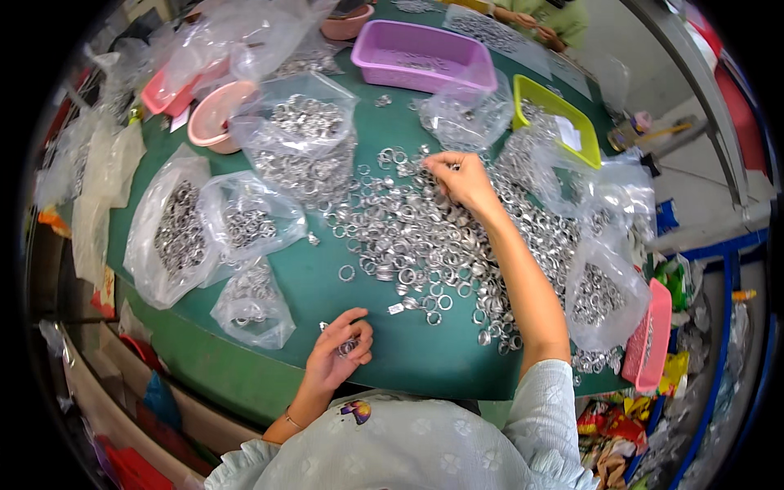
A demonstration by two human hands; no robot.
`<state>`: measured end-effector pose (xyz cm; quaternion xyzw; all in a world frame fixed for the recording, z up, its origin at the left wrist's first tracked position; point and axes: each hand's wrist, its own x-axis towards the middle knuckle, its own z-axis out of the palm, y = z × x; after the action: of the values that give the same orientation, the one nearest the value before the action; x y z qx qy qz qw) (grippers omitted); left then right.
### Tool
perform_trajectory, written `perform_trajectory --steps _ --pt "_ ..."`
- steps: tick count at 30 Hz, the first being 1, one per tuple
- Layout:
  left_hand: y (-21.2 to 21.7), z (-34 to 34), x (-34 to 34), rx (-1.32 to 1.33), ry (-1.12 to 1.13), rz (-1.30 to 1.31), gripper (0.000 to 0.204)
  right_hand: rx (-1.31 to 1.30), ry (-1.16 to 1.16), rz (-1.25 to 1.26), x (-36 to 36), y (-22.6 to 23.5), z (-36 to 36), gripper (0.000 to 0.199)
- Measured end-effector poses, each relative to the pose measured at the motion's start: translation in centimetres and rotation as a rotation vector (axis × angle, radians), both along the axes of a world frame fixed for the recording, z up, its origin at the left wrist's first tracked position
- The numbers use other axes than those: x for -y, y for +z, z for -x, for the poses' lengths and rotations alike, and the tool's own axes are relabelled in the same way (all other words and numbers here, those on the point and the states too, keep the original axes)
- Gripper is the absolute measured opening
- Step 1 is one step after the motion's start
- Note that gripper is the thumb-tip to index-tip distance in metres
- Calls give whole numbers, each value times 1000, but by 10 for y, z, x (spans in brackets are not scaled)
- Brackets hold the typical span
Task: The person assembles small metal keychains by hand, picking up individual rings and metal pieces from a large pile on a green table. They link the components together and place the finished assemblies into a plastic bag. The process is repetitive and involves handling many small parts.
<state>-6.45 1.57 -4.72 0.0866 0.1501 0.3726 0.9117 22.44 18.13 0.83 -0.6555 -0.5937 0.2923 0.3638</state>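
Green bench (408, 359) fills the view, crowded with clear bags and coloured trays. Loose pile of metal rings (425, 237) spread mid-bench. Right hand (461, 180) reaches its far edge, grip pinching rings. Left hand (339, 355) near the bench edge, grip curled around several rings (347, 347).

A sorting workshop: green table (327, 278) heaped with metal rings (425, 237), bagged rings (175, 229), plastic trays (420, 53).

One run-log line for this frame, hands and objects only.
left hand: holding a few metal rings | right hand: fingers picking in loose ring pile | green table | clear bags of rings around
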Motion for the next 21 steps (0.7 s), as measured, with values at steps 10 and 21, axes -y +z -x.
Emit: perform_trajectory --steps 10,21 --pt "5 4 0 -20 -5 -18 37 651 126 -97 -25 -24 37 20" --pt "4 2 -1 -11 -23 -45 37 -954 104 482 41 14 14 20"
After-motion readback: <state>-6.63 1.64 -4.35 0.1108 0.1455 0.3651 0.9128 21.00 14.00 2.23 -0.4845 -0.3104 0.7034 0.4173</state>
